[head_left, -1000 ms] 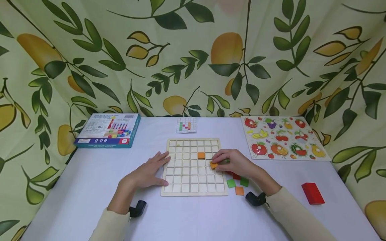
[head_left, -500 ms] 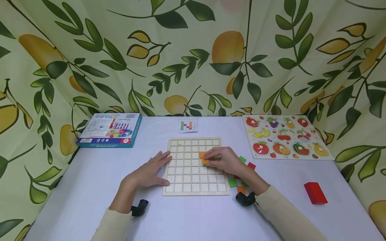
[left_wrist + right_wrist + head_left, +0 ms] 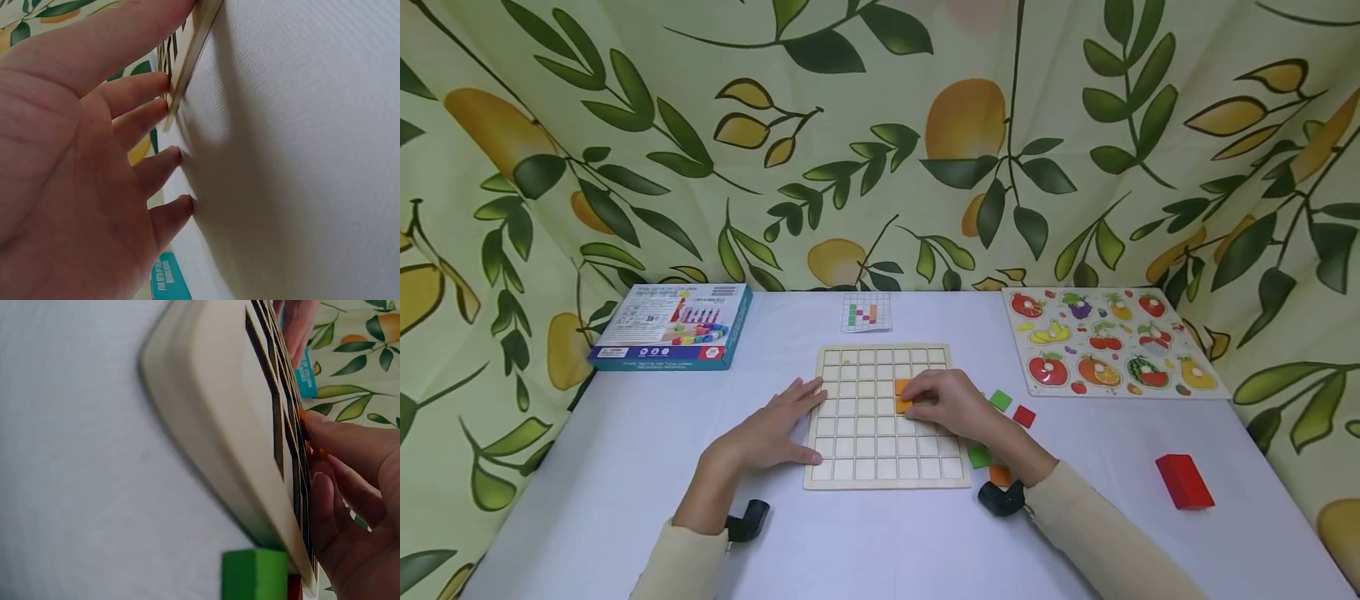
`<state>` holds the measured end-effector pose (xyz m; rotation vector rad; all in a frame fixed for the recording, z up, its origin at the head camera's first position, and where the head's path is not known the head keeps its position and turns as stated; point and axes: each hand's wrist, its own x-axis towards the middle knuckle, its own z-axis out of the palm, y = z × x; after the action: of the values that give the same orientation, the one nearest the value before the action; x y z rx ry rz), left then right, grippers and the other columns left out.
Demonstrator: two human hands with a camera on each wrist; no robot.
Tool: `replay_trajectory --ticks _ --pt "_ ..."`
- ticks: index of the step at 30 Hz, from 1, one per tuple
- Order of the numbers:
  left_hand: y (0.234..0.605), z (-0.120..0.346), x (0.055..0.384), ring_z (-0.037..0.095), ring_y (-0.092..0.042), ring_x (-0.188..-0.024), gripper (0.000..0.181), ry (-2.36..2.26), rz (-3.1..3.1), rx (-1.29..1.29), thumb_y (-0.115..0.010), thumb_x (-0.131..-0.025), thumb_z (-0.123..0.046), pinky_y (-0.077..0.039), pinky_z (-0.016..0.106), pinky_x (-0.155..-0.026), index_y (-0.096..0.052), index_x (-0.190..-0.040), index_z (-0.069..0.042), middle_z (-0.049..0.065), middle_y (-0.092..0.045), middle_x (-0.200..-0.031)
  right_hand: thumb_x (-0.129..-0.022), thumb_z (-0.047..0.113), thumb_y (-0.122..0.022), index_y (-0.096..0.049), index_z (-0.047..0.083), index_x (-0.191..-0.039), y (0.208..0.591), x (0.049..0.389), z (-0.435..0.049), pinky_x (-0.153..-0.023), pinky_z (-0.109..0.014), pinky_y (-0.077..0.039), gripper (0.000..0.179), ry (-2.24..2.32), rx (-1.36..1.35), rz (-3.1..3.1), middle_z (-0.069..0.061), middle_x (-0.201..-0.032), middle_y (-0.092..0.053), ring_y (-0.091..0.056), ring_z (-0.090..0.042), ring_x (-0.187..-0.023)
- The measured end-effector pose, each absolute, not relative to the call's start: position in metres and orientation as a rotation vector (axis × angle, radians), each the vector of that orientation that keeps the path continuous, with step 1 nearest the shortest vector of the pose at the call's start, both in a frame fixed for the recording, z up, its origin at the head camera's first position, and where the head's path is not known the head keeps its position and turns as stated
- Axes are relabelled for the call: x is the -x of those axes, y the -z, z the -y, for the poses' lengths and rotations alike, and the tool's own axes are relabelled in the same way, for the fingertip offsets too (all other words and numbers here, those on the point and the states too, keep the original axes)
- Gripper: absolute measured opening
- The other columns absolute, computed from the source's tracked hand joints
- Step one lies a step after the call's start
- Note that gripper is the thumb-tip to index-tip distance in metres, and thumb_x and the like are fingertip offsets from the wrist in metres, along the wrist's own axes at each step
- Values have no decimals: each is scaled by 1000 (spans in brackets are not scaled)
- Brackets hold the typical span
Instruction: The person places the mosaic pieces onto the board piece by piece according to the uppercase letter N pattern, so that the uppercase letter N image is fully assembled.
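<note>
A pale wooden grid board (image 3: 857, 448) lies flat on the white-covered table. Along its left rim rests my left hand (image 3: 772, 429), fingers spread, with thumb and fingertips on the edge. My right hand (image 3: 953, 404) reaches over the right half and pinches an orange square tile (image 3: 902, 406) by its right side, down at a grid square. Directly above that tile sits another orange tile (image 3: 900, 387). In the right wrist view, thumb and fingers of the right hand (image 3: 356, 481) meet low over the grid, with a sliver of orange at their tips.
Loose green (image 3: 1001, 400), red (image 3: 1024, 416) and orange (image 3: 1000, 475) tiles lie right of the board, partly under the right forearm. Behind the board is a pattern card (image 3: 867, 312). A boxed set (image 3: 670, 327), a fruit puzzle (image 3: 1112, 342) and a red block (image 3: 1183, 481) stand around.
My right hand has carried the orange tile leftward from near the board's right edge to just below the other orange tile, and now holds it lower there. The left hand stays put.
</note>
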<state>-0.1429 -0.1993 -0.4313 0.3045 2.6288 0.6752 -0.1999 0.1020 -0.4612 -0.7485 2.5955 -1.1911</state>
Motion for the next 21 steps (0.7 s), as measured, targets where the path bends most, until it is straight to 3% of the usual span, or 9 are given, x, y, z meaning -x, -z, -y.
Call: replay_trajectory --ticks 21 --pt "428 200 141 35 -9 -162 95 -694 -2635 -310 -88 -77 -32 -15 61 -130 -41 -157 -13 5 -24 -172 -82 11 -85 -82 17 -100 455 203 -98 -83 -19 -55 19 1121 712 -2570 4 -101 -72 -63 -10 -94"
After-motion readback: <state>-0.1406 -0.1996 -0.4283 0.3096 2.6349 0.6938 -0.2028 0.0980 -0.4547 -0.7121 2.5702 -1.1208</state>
